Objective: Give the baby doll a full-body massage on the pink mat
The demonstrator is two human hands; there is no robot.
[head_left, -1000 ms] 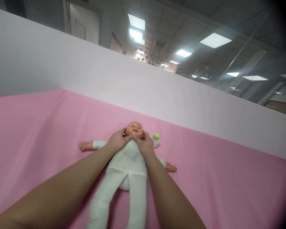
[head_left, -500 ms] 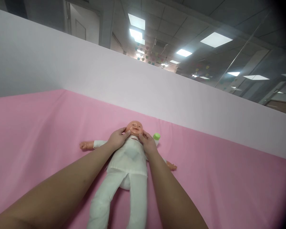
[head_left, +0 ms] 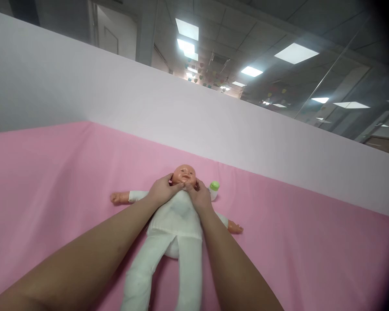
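A baby doll (head_left: 175, 224) in a white suit lies on its back on the pink sheet (head_left: 52, 181), arms spread and legs towards me. My left hand (head_left: 162, 191) rests at the doll's neck on its left side, fingers curled and pinched against the collar under the chin. On the other side of the neck my right hand (head_left: 199, 196) does the same, fingertips meeting the left ones below the doll's chin. What the fingers pinch is too small to name. The doll's head (head_left: 184, 175) shows above both hands.
A small baby bottle with a green cap (head_left: 214, 189) stands just right of the doll's head. A white partition wall (head_left: 181, 112) runs along the far edge of the pink sheet. Ceiling lights and a glass wall show beyond it.
Half a second ago my fingertips were at the doll's cheeks; now both hands have come down and together under its chin at the collar.
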